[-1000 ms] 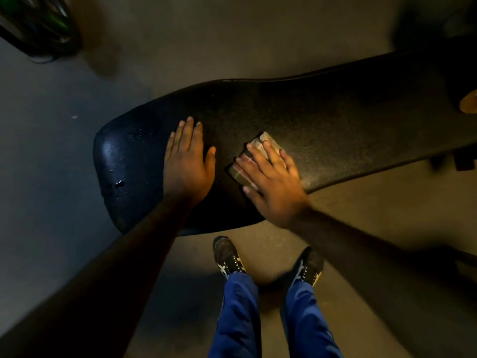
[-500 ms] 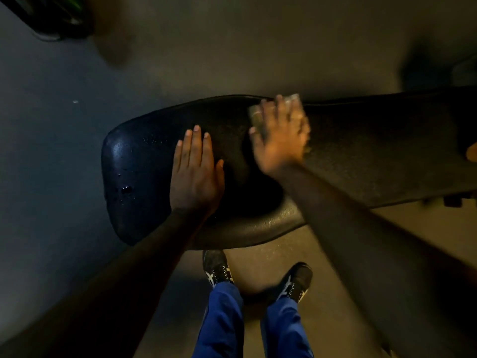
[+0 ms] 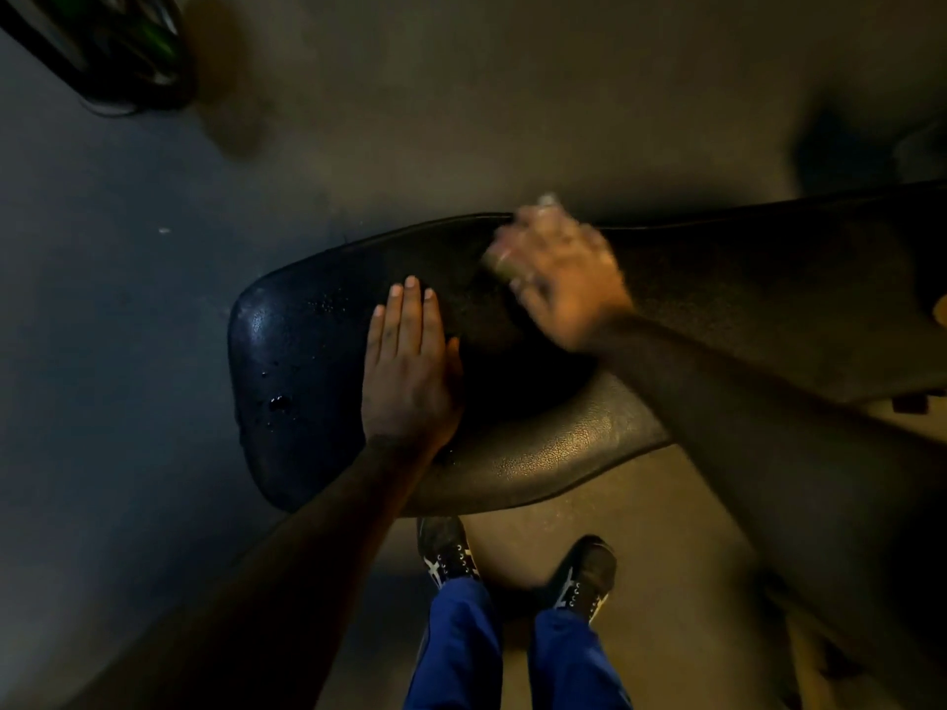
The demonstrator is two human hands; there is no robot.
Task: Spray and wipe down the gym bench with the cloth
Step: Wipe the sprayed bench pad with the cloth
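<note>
A black padded gym bench [image 3: 307, 361] runs from centre left to the right edge, with wet droplets on its rounded left end. My left hand [image 3: 407, 371] lies flat on the pad, fingers together, holding nothing. My right hand [image 3: 561, 274], blurred by motion, presses a small folded pale cloth [image 3: 499, 261] against the pad near its far edge. Only the cloth's edges show beside my fingers.
My two dark shoes [image 3: 446, 550] and blue trouser legs [image 3: 461, 643] stand on the concrete floor just in front of the bench. A dark object with green parts [image 3: 118, 48] sits at the top left corner.
My right hand swept the cloth from the near middle of the pad to its far edge and now pulls slightly back. My left hand stayed flat in place.
</note>
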